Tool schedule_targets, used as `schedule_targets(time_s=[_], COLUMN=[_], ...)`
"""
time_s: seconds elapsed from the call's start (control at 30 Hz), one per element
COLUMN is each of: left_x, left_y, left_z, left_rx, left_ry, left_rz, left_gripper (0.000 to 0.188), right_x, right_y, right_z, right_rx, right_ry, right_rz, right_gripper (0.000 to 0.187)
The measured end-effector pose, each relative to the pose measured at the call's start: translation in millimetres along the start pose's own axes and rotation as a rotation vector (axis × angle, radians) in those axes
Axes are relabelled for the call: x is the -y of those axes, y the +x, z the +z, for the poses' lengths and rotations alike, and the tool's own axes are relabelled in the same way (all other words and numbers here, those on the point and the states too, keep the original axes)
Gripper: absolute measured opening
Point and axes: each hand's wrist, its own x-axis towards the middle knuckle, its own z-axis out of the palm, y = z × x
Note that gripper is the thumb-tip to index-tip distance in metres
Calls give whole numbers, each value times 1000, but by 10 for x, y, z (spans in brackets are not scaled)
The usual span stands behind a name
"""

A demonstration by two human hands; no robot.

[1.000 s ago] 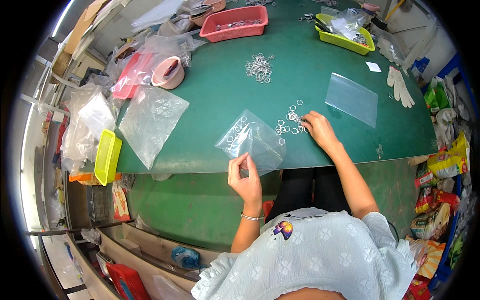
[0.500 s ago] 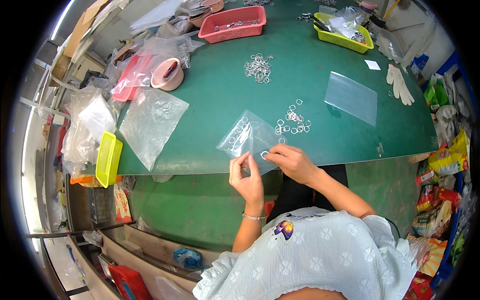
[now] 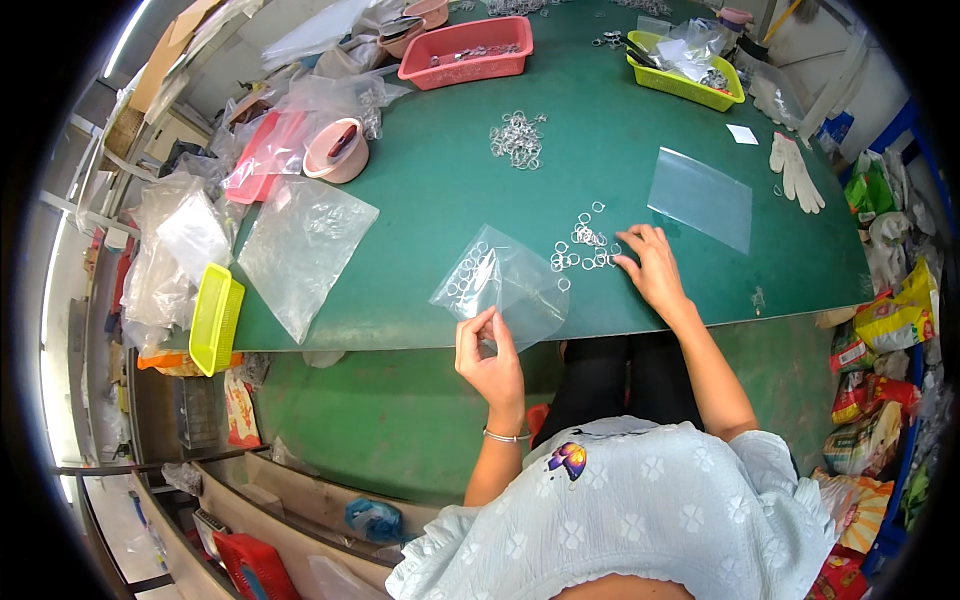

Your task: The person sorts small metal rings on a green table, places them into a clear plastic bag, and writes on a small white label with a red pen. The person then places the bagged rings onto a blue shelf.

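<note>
Clear bag held at the near edge of a green table point(image 3: 600, 170)

Bare green surface is left at frame centre, between a flat clear sheet point(image 3: 700, 197) and a large empty bag point(image 3: 300, 245). The small clear bag point(image 3: 505, 283), holding a few metal rings, is pinched at its lower edge by the left hand point(image 3: 490, 355). The right hand point(image 3: 655, 268) is spread on loose rings point(image 3: 583, 248); their count is unclear.
</note>
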Motion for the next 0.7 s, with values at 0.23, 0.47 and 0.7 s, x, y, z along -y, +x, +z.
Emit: schedule_targets(time_s=[0.23,0.47,0.7], left_x=[26,18,46], left_y=[-11,-3,-8], left_z=[-39,-46,-28], left_rx=[5,-4,-21], left_ry=[33,36,27], left_rz=[-2,-14,1], left_gripper=[8,7,9], right_x=[-113,-36,39], right_y=[-93,-119,-95], right_z=[92,85,105], right_rx=[27,104,52], right_ry=[4,10,27], right_rz=[-36,-23,0], right_gripper=[15,20,13])
